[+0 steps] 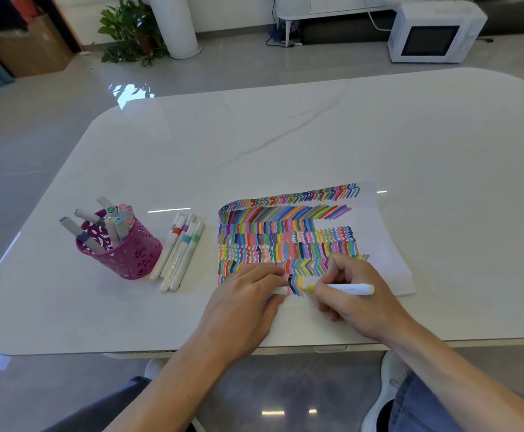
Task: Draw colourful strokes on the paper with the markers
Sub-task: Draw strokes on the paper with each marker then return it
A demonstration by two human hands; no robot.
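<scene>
1. The paper [382,232] is lying on the table's [285,135] near side.
2. The right hand [359,307] is gripping a yellow marker [344,289] on it.
3. The left hand [245,296] is holding a white cap [281,290].
4. Markers [115,226] are standing in a pink cup [129,255].

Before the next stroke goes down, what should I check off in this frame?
1. Right hand grips the yellow marker: ok.
2. Marker uncapped, yellow tip down at the bottom row of strokes: ok.
3. Left hand rests on the paper to steady it: ok.
4. White piece at the left fingertips is pinched and not just lying there: cannot tell.
5. Blank paper next to the tip: cannot tell, the right hand covers it.
6. Other colours close by: ok, markers stand in the pink holder and loose markers lie beside it on the table.
</scene>
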